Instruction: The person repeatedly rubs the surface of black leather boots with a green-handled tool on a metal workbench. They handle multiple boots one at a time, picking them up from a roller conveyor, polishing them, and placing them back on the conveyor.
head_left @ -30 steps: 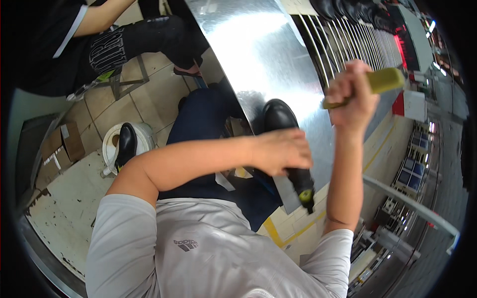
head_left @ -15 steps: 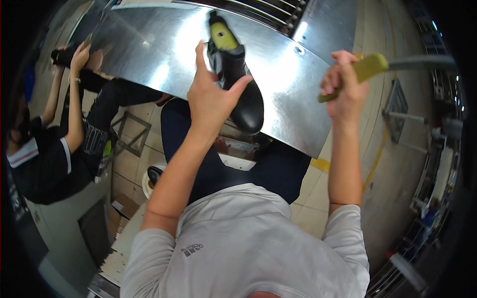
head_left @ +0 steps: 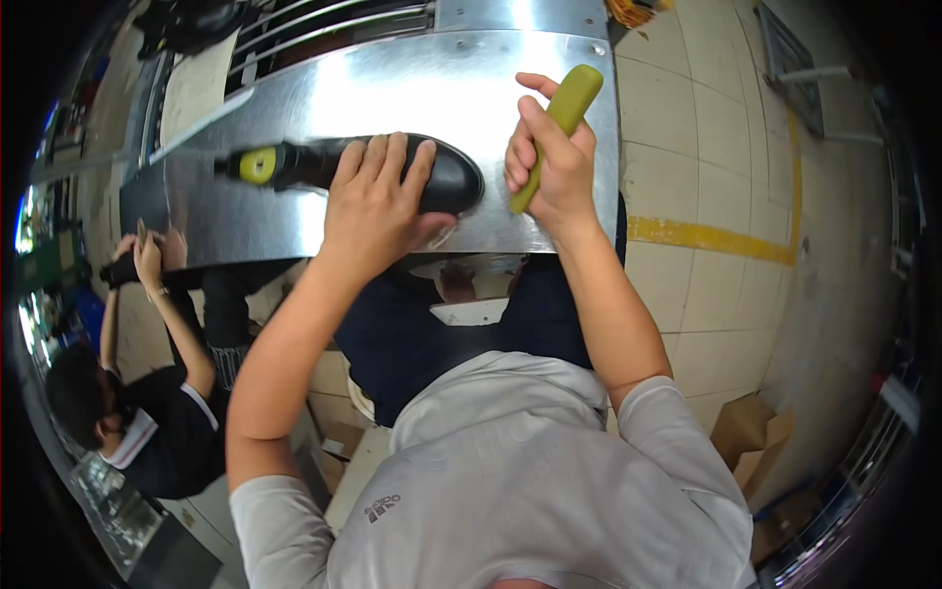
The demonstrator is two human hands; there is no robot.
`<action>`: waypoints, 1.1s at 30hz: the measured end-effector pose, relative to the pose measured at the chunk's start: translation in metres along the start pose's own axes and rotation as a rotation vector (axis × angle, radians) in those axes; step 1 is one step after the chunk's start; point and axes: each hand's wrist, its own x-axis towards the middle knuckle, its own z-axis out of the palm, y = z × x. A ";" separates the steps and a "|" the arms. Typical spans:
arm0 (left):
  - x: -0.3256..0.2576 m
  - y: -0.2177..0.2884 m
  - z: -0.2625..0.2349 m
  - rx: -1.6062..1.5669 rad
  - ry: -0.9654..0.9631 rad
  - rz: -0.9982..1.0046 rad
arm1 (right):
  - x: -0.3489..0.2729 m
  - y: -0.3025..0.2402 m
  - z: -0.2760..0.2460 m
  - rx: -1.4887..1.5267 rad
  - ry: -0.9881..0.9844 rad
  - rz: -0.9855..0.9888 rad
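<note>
A black shoe (head_left: 446, 175) lies sideways on the metal table, its toe to the right. Inside its opening at the left shows a yellow-green insert (head_left: 258, 166), blurred. My left hand (head_left: 378, 196) presses over the front of the shoe, fingers across the top and thumb on the near side. Closed around a yellow-green, rounded bar-like handle (head_left: 564, 113), my right hand (head_left: 557, 167) is over the table's right end, just right of the toe and apart from it. Whether anything is attached to the handle's ends, I cannot tell.
The shiny metal table (head_left: 324, 231) has a metal rail rack (head_left: 334, 29) at its far side. At the left a co-worker (head_left: 147, 422) holds something dark by the table's end. Cardboard boxes (head_left: 751, 432) stand on the tiled floor to the right.
The shoe has turned from toe-toward-me to toe-right. My left hand has gone from its side to over its front. My right hand has come leftward over the table with the handle. My view has shifted.
</note>
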 end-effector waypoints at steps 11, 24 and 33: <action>0.031 0.027 0.007 0.074 -0.059 -0.132 | 0.016 0.030 0.019 0.231 0.445 -0.136; 0.024 0.025 0.012 -0.026 -0.054 -0.094 | 0.069 0.016 0.024 -0.074 0.016 0.165; 0.028 0.028 0.008 0.025 -0.042 -0.104 | 0.102 0.027 0.034 0.049 -0.466 0.176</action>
